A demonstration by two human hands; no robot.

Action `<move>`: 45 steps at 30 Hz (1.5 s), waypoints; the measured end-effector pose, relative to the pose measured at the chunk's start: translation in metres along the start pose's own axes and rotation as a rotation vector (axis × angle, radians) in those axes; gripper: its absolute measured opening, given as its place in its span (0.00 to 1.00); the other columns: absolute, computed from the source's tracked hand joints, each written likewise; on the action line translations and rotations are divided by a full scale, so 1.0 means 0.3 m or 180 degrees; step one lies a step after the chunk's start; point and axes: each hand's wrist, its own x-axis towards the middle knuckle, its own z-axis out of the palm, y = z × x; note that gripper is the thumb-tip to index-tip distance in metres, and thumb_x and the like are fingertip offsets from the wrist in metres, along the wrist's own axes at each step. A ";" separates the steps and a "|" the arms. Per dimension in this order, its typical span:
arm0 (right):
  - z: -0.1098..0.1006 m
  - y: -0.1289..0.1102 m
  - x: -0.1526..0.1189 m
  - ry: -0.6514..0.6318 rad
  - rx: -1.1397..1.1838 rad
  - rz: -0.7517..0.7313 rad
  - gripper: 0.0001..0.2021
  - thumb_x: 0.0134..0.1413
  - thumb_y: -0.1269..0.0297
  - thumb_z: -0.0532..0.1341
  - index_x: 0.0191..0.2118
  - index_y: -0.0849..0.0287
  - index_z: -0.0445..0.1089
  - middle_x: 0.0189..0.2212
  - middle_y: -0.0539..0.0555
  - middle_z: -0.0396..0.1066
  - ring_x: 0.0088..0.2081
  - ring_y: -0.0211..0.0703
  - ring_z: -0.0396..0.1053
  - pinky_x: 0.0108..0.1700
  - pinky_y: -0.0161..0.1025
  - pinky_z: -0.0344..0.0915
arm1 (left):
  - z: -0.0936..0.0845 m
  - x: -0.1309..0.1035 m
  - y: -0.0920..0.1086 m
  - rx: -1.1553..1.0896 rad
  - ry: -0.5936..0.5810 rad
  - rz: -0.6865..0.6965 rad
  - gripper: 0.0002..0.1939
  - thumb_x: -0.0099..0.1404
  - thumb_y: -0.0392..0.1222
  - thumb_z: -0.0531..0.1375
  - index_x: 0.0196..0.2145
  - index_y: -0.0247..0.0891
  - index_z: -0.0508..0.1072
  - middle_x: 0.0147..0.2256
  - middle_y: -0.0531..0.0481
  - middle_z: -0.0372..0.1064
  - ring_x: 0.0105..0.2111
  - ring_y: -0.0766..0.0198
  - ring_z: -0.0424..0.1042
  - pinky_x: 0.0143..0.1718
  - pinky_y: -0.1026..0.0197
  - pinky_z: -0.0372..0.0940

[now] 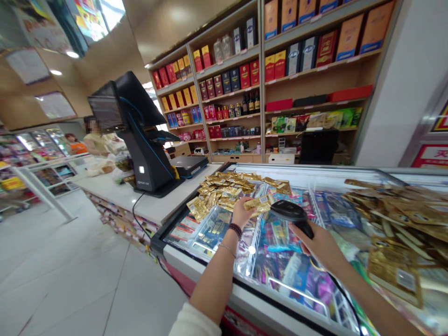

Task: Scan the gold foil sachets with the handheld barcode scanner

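My left hand (242,213) is closed on a small gold packet (259,203) with a barcode label, held above the glass top of a chest freezer (217,263). My right hand (315,240) grips a black barcode scanner (290,212), its head close to the packet's right end. A heap of similar gold packets (224,186) lies on the glass just beyond my left hand. To the right of the scanner, larger gold pouches (413,214) are piled up, one of them with a white label. Under the glass, colourful wrapped goods (287,266) show in wire baskets.
On the left counter (154,205) stands a black checkout terminal (140,135) beside a flat scale (191,165). A scanner cable (345,294) trails past my right forearm. Shelves of boxed bottles (241,77) line the back. Another person (98,137) stands behind the counter's far end.
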 end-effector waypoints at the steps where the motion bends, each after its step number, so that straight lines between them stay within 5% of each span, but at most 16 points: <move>1: 0.000 0.001 -0.002 0.0009 0.0028 -0.0018 0.26 0.49 0.29 0.60 0.24 0.48 0.66 0.09 0.47 0.65 0.14 0.46 0.64 0.26 0.44 0.60 | -0.001 -0.001 0.002 -0.0013 -0.0013 -0.0032 0.18 0.53 0.27 0.70 0.42 0.34 0.81 0.38 0.46 0.82 0.38 0.57 0.80 0.44 0.57 0.74; 8: -0.054 0.057 -0.007 0.0338 0.0606 -0.0017 0.25 0.55 0.34 0.62 0.23 0.50 0.66 0.10 0.46 0.64 0.14 0.41 0.61 0.24 0.41 0.60 | 0.010 -0.043 0.042 0.0154 0.0211 -0.0065 0.17 0.54 0.28 0.70 0.41 0.37 0.79 0.37 0.47 0.82 0.39 0.55 0.81 0.46 0.55 0.74; 16: -0.341 0.197 -0.049 0.1195 0.1076 0.0261 0.27 0.50 0.31 0.65 0.24 0.52 0.65 0.13 0.47 0.65 0.13 0.39 0.61 0.19 0.38 0.57 | 0.087 -0.060 0.105 -0.0057 -0.0016 -0.0008 0.17 0.52 0.39 0.72 0.40 0.40 0.77 0.34 0.49 0.81 0.38 0.50 0.81 0.43 0.50 0.75; 21: -0.541 0.273 -0.125 0.1719 0.0944 0.0247 0.27 0.48 0.33 0.68 0.22 0.53 0.66 0.14 0.48 0.67 0.14 0.39 0.62 0.19 0.38 0.60 | 0.267 -0.092 0.171 -0.0998 -0.0617 -0.0576 0.30 0.47 0.54 0.76 0.44 0.41 0.75 0.36 0.48 0.80 0.30 0.53 0.80 0.26 0.58 0.73; 25: -0.663 0.311 -0.198 0.2250 0.0999 0.0288 0.27 0.47 0.33 0.69 0.22 0.53 0.68 0.13 0.48 0.66 0.14 0.39 0.61 0.18 0.39 0.58 | 0.455 -0.112 0.289 -0.1367 -0.0970 -0.0422 0.30 0.47 0.56 0.78 0.44 0.40 0.76 0.35 0.48 0.79 0.27 0.58 0.79 0.23 0.62 0.70; 28: -0.725 0.329 -0.247 0.2422 0.0893 0.0340 0.29 0.47 0.31 0.68 0.20 0.53 0.68 0.12 0.50 0.65 0.14 0.40 0.61 0.19 0.39 0.59 | 0.605 -0.107 0.420 -0.1846 -0.1252 -0.0439 0.27 0.52 0.53 0.78 0.44 0.41 0.75 0.38 0.48 0.80 0.32 0.57 0.81 0.29 0.61 0.74; 32: -0.764 0.351 -0.295 0.2620 0.0813 0.0348 0.29 0.49 0.31 0.67 0.20 0.54 0.69 0.12 0.50 0.65 0.14 0.41 0.62 0.19 0.40 0.60 | 0.779 -0.091 0.588 -0.2412 -0.1633 -0.0557 0.35 0.57 0.46 0.78 0.58 0.42 0.71 0.48 0.41 0.80 0.42 0.56 0.84 0.49 0.53 0.78; 35: -0.769 0.368 -0.314 0.2617 0.0755 0.0363 0.29 0.46 0.31 0.69 0.21 0.53 0.68 0.12 0.50 0.66 0.14 0.41 0.63 0.18 0.40 0.60 | 0.848 -0.086 0.632 -0.2539 -0.1669 -0.0493 0.38 0.61 0.44 0.76 0.64 0.44 0.67 0.59 0.35 0.74 0.46 0.57 0.83 0.56 0.51 0.76; 38: -0.757 0.367 -0.319 0.2597 0.0677 0.0411 0.29 0.47 0.31 0.68 0.21 0.53 0.68 0.12 0.50 0.65 0.14 0.42 0.62 0.18 0.40 0.61 | 0.837 -0.087 0.566 -0.2160 -0.1543 -0.0185 0.29 0.63 0.42 0.74 0.59 0.42 0.72 0.62 0.36 0.72 0.44 0.59 0.82 0.54 0.53 0.76; 40: -0.737 0.354 -0.312 0.2529 0.0649 0.0470 0.28 0.46 0.31 0.68 0.20 0.53 0.68 0.11 0.51 0.66 0.14 0.42 0.63 0.18 0.40 0.62 | 0.779 -0.087 0.474 -0.1780 -0.1458 0.0036 0.23 0.63 0.41 0.72 0.55 0.41 0.75 0.59 0.38 0.74 0.41 0.60 0.81 0.50 0.54 0.77; 45: -0.656 0.307 -0.241 0.2297 0.0724 0.0664 0.27 0.44 0.31 0.67 0.20 0.52 0.70 0.12 0.55 0.68 0.15 0.45 0.64 0.15 0.42 0.62 | 0.475 -0.049 0.217 -0.0697 -0.0817 0.0296 0.19 0.65 0.37 0.67 0.54 0.40 0.77 0.57 0.39 0.75 0.52 0.53 0.78 0.56 0.50 0.73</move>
